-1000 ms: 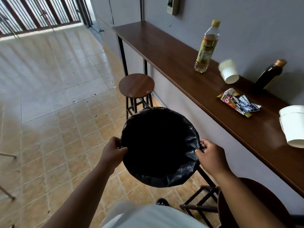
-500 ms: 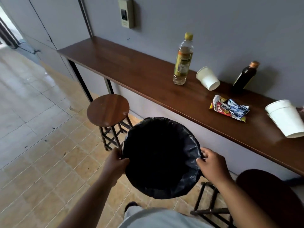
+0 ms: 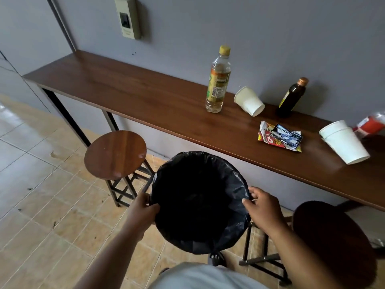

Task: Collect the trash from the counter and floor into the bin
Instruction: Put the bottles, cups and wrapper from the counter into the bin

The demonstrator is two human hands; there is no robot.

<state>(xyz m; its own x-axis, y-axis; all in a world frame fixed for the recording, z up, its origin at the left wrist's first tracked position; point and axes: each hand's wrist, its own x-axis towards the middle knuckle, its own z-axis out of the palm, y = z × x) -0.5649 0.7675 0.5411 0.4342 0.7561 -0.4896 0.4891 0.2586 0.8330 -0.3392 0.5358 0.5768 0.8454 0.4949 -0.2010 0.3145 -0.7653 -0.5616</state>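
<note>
Bin (image 3: 208, 155) swung nearer counter (image 3: 145, 101); left hand (image 3: 141, 211) and right hand (image 3: 262, 207) pinch its rim.

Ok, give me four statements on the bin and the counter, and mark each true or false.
1. The left hand and right hand grip the rim of the black-lined bin. True.
2. The snack wrappers lie inside the bin. False: they lie on the counter.
3. The clear bottle has a yellow cap. True.
4. The dark bottle lies on its side. False: it stands upright on the counter.
</note>
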